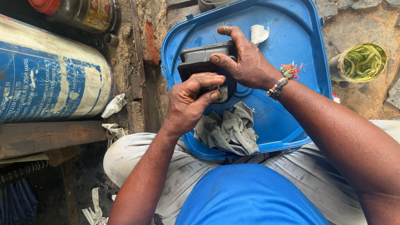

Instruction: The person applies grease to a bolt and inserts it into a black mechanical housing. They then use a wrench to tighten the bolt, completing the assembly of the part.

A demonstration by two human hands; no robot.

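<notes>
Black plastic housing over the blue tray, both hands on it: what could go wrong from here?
1. The black housing is held up off the blue tray by the right hand alone while the left hand pinches at its lower edge; a slip could drop it.
2. The left fingertips press into a tight spot and might get pinched.
3. The grey rag lies directly underneath, so any small part falling could vanish in its folds.

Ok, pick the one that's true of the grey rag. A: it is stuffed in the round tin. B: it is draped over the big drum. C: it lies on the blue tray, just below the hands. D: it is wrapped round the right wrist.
C: the grey rag lies crumpled on the blue tray, just below the left hand and right hand, which hold a dark grey part.
</notes>
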